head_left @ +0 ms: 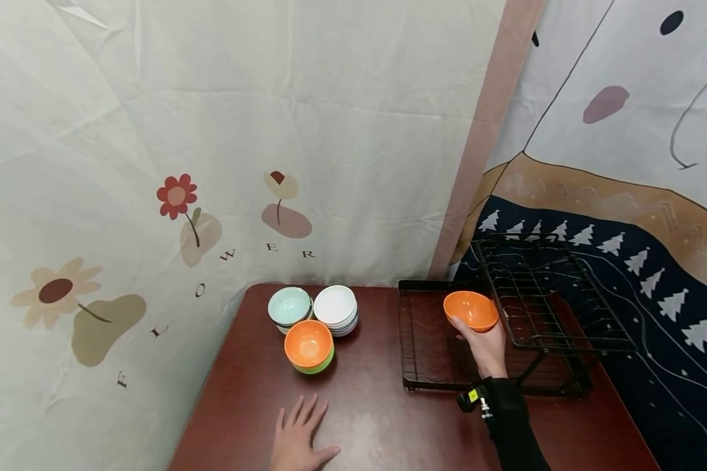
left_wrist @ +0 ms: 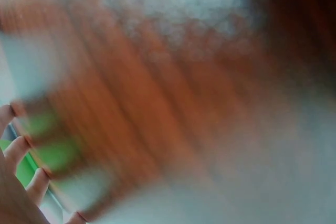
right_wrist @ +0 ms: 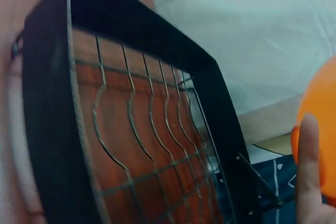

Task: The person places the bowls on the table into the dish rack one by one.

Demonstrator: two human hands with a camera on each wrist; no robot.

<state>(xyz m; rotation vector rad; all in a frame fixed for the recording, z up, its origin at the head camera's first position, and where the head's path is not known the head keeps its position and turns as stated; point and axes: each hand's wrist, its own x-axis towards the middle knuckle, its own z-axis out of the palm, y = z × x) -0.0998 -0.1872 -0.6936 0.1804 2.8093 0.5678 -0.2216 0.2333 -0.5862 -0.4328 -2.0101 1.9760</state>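
An orange bowl (head_left: 471, 310) is gripped by my right hand (head_left: 488, 347), with the thumb along its near side. The bowl is tilted slightly, its inside facing the head camera, and overlaps the lower tier of the black dish rack (head_left: 409, 379) in the head view. In the right wrist view the bowl (right_wrist: 326, 129) shows at the right edge with a finger (right_wrist: 308, 156) against it. My left hand (head_left: 299, 439) lies with fingers spread at the table's near side. Just beyond it, another orange bowl (head_left: 308, 343) rests on a green bowl (head_left: 315, 368).
A stack topped by a pale green bowl (head_left: 289, 305) and a stack of white bowls (head_left: 335, 305) stand at the back left of the brown table (head_left: 371, 405). The rack's raised upper tier (head_left: 554, 294) juts out right of my right hand. Printed cloth (head_left: 359, 163) hangs behind.
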